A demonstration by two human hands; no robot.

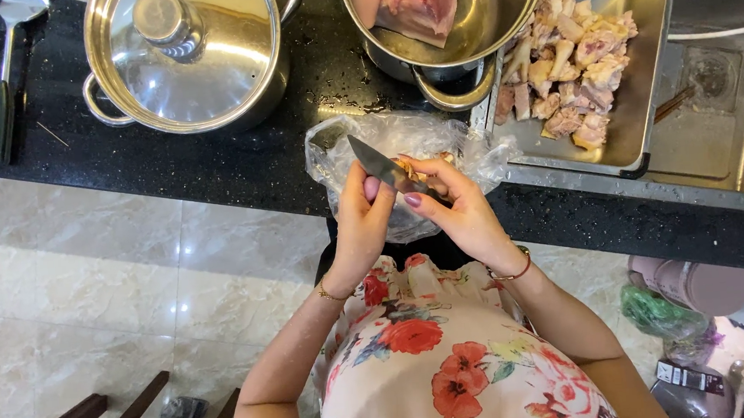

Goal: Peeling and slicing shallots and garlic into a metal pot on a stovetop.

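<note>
Knife (379, 166) gripped in closed left hand (364, 218), blade slanting up-left to down-right across small brownish item (413, 167) pinched by right hand (463, 207). Both held over plastic bag (333, 146) on desk (212, 163) edge, directly beneath hands.

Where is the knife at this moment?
In the head view, the knife is near the centre, held in the left hand, its blade pointing up-left over the clear plastic bag at the black counter edge, beside the right hand.
</note>
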